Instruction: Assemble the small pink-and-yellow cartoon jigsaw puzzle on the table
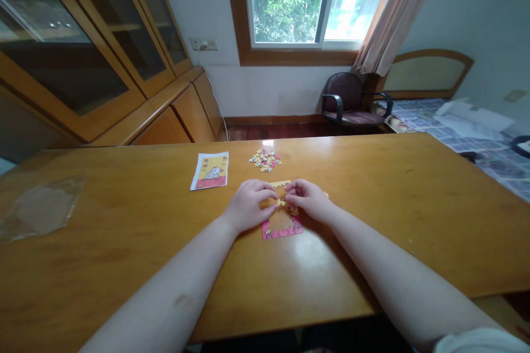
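A partly joined jigsaw puzzle frame lies on the table in front of me, with a pink bottom edge (282, 233) and a yellow top strip (280, 183). Between my hands is a small yellow puzzle piece (281, 203), touching the fingertips of my left hand (250, 205), whose thumb and fingers close on it from the left. My right hand (310, 199) is curled over the frame's right side, thumb and forefinger pinched together close to that piece. What the pinch holds, if anything, is hidden. Both hands cover parts of the frame's sides.
A heap of loose puzzle pieces (265, 160) lies beyond the frame. Left of it is a picture card (211, 171) showing a white animal on yellow and pink. A clear plastic bag (43, 207) rests at the table's left. Behind stand an office chair (350, 99) and a bed (467, 127).
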`<state>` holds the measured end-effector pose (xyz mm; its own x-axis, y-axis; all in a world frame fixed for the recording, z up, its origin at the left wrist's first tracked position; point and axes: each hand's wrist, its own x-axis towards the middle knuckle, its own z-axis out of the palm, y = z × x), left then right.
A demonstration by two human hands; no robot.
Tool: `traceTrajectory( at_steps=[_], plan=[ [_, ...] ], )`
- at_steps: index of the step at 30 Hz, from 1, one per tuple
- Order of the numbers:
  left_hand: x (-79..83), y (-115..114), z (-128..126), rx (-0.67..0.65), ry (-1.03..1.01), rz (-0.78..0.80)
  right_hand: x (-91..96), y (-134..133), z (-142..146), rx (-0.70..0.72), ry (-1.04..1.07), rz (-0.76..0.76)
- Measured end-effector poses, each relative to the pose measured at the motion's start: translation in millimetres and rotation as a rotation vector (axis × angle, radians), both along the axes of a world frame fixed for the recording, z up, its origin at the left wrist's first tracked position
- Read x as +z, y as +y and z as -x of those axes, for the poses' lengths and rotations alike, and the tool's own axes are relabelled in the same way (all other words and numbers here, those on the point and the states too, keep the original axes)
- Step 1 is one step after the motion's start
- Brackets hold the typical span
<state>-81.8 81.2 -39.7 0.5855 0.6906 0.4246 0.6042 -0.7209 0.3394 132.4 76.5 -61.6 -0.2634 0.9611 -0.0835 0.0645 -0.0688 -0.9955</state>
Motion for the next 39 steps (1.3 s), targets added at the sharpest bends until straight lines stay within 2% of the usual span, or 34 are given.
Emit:
traceTrajectory(
  at_steps=[4, 7, 20, 39],
  plan=[
    [1.1, 6.9, 14.5, 0.071, 0.062, 0.067, -0.5, 6.0, -13.0, -0.154, -0.379, -0.326],
    [1.5, 12.4, 23.0, 0.107, 0.101, 0.12, 1.1, 10.8, -22.6, -0.218, -0.507, -0.415],
    [-5.6, 17.3, 25.7, 0.101, 0.12, 0.142, 3.9, 10.2, -24.1, -0.172, -0.522, -0.388],
    [-2.6, 17.5, 26.4, 0.1, 0.141, 0.157, 6.3, 9.6, -24.1, -0.168, -0.56, -0.407]
  ],
)
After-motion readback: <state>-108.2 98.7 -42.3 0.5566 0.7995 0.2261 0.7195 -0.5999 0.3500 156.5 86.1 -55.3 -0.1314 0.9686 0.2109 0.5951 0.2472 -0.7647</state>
